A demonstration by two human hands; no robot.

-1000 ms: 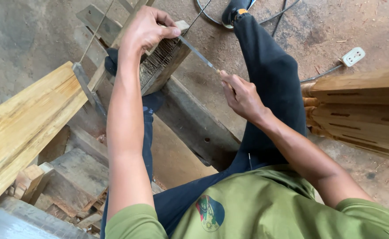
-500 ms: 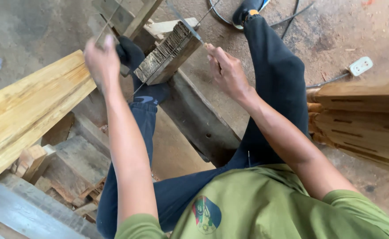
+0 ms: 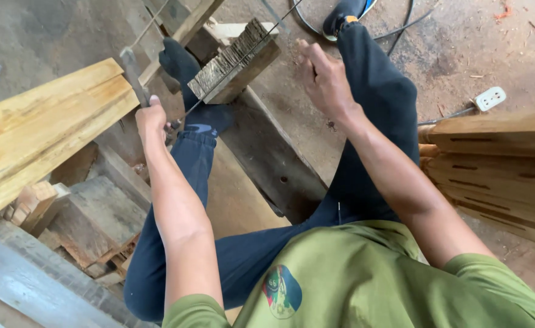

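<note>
- My left hand [image 3: 152, 118] has its fingers closed around the near end of a thin saw blade [image 3: 231, 73].
- The blade runs far-right across a grooved wood block [image 3: 234, 64], which rests on a dark beam [image 3: 267, 152].
- My right hand [image 3: 322, 76] hovers just right of the block; I cannot tell its grip.
- Pale planks [image 3: 42, 127] lie left.

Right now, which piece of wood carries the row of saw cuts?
The short dark block between both hands, tilted on the beam; the pale planks at left are uncut.
</note>
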